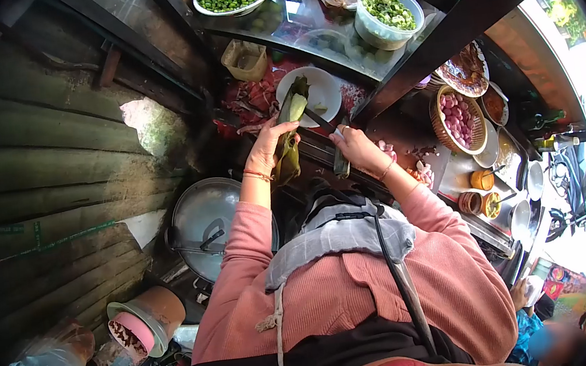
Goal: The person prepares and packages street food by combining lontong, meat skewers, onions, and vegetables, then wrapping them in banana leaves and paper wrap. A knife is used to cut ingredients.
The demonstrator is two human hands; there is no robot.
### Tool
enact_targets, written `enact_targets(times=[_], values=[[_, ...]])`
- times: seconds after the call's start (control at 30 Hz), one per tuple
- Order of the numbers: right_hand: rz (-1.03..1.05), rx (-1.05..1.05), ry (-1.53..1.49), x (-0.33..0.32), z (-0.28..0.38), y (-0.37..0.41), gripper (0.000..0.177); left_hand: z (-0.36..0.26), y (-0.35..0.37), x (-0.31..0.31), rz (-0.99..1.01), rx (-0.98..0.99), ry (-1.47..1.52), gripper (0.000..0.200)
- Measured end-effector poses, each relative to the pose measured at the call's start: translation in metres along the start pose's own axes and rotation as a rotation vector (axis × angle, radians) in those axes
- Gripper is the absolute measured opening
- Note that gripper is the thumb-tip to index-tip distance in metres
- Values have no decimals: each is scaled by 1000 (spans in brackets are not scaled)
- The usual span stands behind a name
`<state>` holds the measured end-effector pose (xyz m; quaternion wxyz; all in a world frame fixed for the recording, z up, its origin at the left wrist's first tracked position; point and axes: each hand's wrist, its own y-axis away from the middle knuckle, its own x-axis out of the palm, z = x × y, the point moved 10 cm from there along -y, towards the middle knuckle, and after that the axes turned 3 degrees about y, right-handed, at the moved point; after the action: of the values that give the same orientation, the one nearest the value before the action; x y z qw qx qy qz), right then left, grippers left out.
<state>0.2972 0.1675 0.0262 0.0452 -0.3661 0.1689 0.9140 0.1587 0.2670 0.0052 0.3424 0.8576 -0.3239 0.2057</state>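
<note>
A pale rice cake (296, 106), partly peeled out of its banana leaf (288, 162), is gripped in my left hand (268, 146). Loose leaf hangs down below the fingers. My right hand (363, 150) is closed around a knife (317, 119), its dark blade pointing up and left at the side of the cake. Below that hand a narrow dark green strip (341, 164) hangs down. Both hands work at the near edge of a white plate (326, 86), and the cake overlaps the plate's left side in this view.
Bowls of chopped greens (389, 14) stand on the glass shelf ahead. To the right are a basket of shallots (458, 121), sauce jars (482, 179) and ladles. A large lidded pot (199, 212) sits at lower left. Another person (524, 337) is at lower right.
</note>
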Motion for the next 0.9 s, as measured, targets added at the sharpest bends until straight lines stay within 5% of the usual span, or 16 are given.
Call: enact_targets(times=[0.57,0.9], values=[[-29,7,121,-5,6,3,34,0,-8,-4,-51,28,-71,28],[69,-2,-71,-13,6,-8,35,-1,-5,-3,-81,36,28,31]])
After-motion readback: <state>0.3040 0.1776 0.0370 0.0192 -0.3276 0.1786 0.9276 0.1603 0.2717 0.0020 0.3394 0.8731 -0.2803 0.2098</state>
